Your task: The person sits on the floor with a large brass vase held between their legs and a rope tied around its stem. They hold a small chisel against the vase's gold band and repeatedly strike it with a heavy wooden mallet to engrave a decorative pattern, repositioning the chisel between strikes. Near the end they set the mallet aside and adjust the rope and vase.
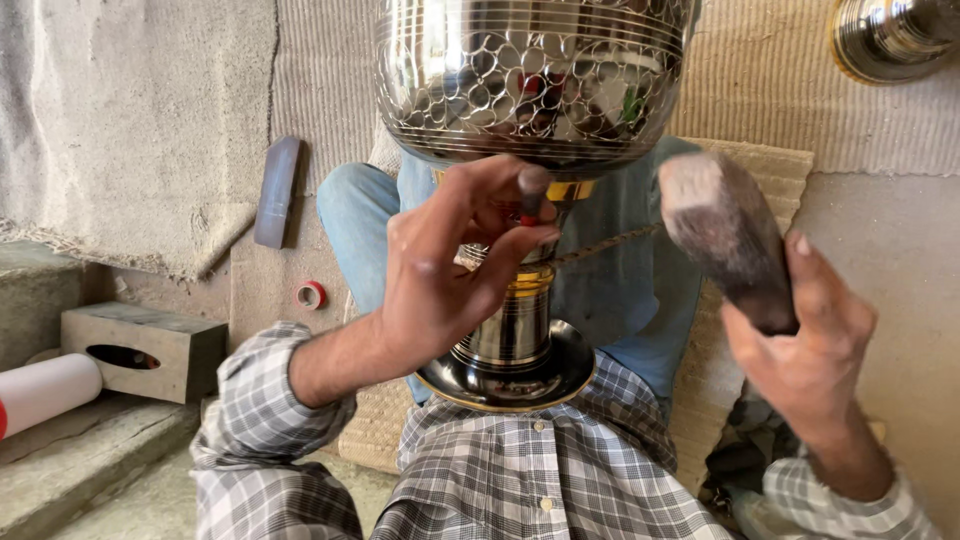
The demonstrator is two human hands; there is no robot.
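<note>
Engraved metal vessel on my lap

The big patterned vessel (535, 85) stands centre on its stem, foot near my shirt. My right hand (805, 345) wraps closed around a hammer (722, 235); my left hand (450, 265) pinches 1 small chisel (531, 192) against the stem.

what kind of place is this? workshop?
Likely a small metal-craft workshop where work is done on the floor. Cues: the engraved metal vessel steadied by the left hand, the mallet in the right hand, and the woven mat underneath.
</note>
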